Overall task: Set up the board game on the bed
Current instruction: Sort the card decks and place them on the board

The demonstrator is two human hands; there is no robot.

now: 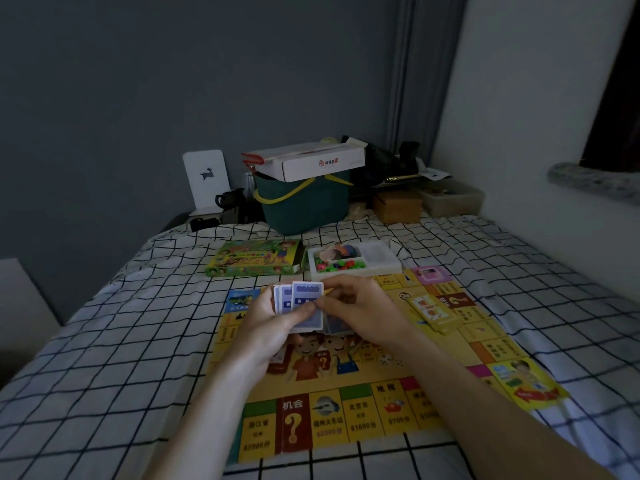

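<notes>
A yellow game board [367, 403] lies flat on the checked bed sheet [114, 375]. Above its middle my left hand [273, 320] holds a fanned stack of blue-and-white cards [301, 299]. My right hand [360, 310] pinches the front card of that stack with thumb and fingers. A pile of yellow cards [434, 313] rests on the board's right side. Behind the board sit the green game box [254, 261] and a white plastic tray [377, 263] with small coloured pieces and a picture card.
At the head of the bed stand a dark green basket [304, 206] topped by a white carton [322, 162], a wooden box [398, 204] and a translucent bin [453, 199]. A wall runs along the right side; the bed's left edge drops off.
</notes>
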